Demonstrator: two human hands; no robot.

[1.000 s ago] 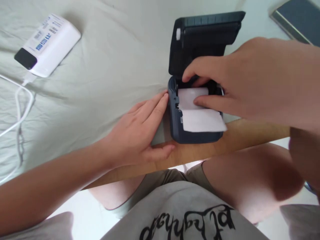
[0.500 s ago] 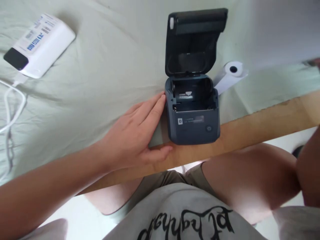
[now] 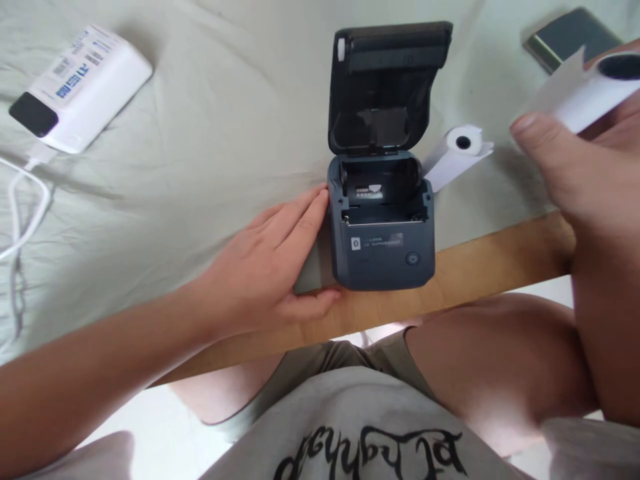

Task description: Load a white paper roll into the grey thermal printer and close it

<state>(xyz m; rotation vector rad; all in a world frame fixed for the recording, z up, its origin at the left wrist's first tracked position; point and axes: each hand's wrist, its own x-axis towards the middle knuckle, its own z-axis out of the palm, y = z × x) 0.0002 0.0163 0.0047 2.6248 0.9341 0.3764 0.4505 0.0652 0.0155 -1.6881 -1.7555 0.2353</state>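
A dark blue-grey portable label printer (image 3: 383, 260) sits at the table's front edge, its black lid (image 3: 387, 87) raised and its paper bay bare inside. Flat beside it, my left hand (image 3: 280, 257) has its fingers stretched out, fingertips against the printer's left side and thumb near its front corner. At the right, my right hand (image 3: 580, 160) is closed around a white paper roll (image 3: 575, 97) with a dark core, partly cut off by the frame edge. A second, thinner paper roll (image 3: 450, 160) lies against the printer's right side.
A white power bank (image 3: 85, 87) with a white cable (image 3: 43, 207) plugged in lies at the far left. At the upper right rests a dark, flat, metal-edged object (image 3: 575, 37). A pale green cloth (image 3: 225, 120) covers the table behind its wooden front edge (image 3: 490, 260).
My right hand has come into view with the paper roll, previously a white blur at the upper right. The dark flat object is now uncovered. My left hand stays by the printer.
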